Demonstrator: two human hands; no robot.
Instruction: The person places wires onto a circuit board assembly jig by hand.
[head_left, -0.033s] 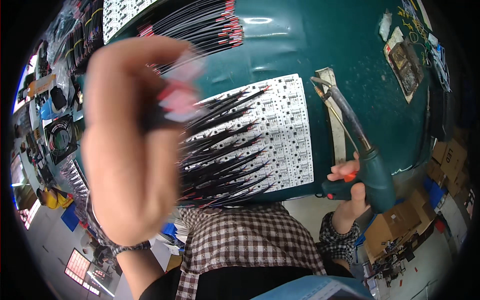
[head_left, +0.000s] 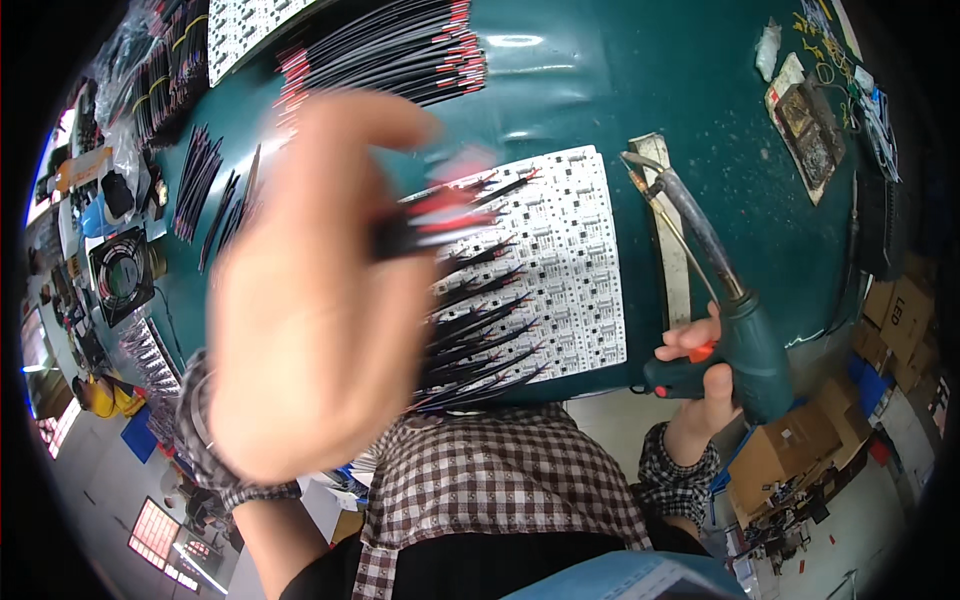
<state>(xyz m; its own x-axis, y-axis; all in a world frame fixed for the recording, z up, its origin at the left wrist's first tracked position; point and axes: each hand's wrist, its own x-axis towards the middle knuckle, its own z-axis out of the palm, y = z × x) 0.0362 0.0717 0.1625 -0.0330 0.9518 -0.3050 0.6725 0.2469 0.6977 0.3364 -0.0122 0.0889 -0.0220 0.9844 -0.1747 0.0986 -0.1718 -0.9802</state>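
Observation:
My left hand, blurred by motion, is closed around a few black cables with red and white ends; how many I cannot make out. It hangs over the left part of a white circuit board panel, hiding some of it. Rows of black wires lie across that panel, their tips pointing right. On the right, my right hand grips a dark green soldering gun with a red trigger. Its metal tip points up and away, above a pale strip beside the panel.
At the back lies a bundle of black cables with red ends, next to another white panel. Thin dark wires and a black fan are on the left. A stained solder tray sits far right. Cardboard boxes stand lower right.
My left hand has moved right with the cables, further over the panel, uncovering thin dark wires on the table at left. My right hand and the soldering gun have barely moved.

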